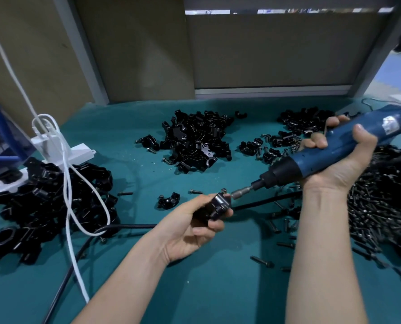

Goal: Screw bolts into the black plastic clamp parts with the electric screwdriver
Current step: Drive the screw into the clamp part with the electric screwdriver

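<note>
One electric screwdriver (pixel 323 157), three heaps of clamp parts (pixel 194 141), one heap of bolts (pixel 382 206).

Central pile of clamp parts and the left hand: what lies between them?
In the head view, a lone clamp half and a loose bolt lie on the green mat between the pile and the left hand.
</note>
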Demonstrator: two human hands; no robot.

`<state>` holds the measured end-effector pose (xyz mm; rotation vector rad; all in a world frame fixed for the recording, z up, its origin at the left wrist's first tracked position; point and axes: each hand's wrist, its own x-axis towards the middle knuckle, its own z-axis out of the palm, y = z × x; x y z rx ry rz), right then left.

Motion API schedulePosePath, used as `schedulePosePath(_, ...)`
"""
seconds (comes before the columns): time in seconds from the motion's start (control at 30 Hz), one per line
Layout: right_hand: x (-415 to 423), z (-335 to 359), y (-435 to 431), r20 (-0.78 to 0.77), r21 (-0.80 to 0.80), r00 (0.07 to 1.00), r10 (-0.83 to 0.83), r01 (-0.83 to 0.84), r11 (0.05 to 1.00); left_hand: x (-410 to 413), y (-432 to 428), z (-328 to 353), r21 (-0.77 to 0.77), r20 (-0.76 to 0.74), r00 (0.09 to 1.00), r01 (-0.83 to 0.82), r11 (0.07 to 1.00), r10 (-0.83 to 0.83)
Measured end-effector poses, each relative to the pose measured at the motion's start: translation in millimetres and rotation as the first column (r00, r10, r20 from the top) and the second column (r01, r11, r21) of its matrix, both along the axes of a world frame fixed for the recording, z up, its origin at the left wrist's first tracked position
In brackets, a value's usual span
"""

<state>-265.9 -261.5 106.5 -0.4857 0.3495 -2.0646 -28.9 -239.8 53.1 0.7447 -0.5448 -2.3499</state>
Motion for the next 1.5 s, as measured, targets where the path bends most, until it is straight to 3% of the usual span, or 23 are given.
schedulePosePath(0.1, 0.4, -4.3, 3.7, 0.008, -0.071, 0.994, -0.108, 0.109, 0.992, 0.2, -1.1, -0.5, -0.121, 0.018, 0.999, -0.036, 0.992, 0.038)
schedulePosePath(0.23, -0.3, -7.1, 2.7, 0.028, -0.078, 0.995, -0.092, 0.094, 0.993, -6.8, -2.8, -2.6, -0.153, -0.006, 0.985, -0.17, 0.973, 0.171)
schedulePosePath(0.43, 1.3, -9.5, 0.1, 0.051, -0.047, 0.995, -0.09, 0.092, 0.995, -11.1, 0.6, -5.2, -0.316, 0.066, 0.971, -0.199, 0.928, 0.231)
schedulePosePath(0.7, -1.6, -13.3, -0.5, 0.085, -0.037, 0.991, -0.107, 0.11, 0.993, -20.0, 5.7, -11.1, -0.631, 0.157, 0.841, -0.318, 0.707, 0.518)
schedulePosePath(1.03, 0.9, -11.9, -1.4, 0.154, -0.01, 0.981, -0.115, 0.118, 0.993, -17.9, 8.8, -12.5, -0.846, 0.314, 0.657, -0.133, 0.516, 0.685)
schedulePosePath(1.5, 1.9, -12.7, -2.3, 0.19, 0.023, 0.978, -0.088, 0.085, 0.996, -19.1, 11.1, -8.6, -0.889, 0.295, 0.697, -0.051, 0.455, 0.654)
